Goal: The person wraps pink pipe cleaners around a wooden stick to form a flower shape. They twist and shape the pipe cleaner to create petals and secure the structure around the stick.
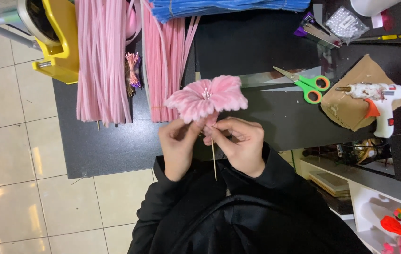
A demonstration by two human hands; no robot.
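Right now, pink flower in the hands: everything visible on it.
The pink flower looks made of fuzzy pipe-cleaner petals fanned wide around a pale stamen cluster at the centre. It faces up toward the camera, held above the black table. A thin wooden stick hangs down from its base. The left hand and right hand both pinch just beneath the petals.

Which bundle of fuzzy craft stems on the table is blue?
The bundle at the top edge, lying crosswise; the other two bundles are pink and lie lengthwise.
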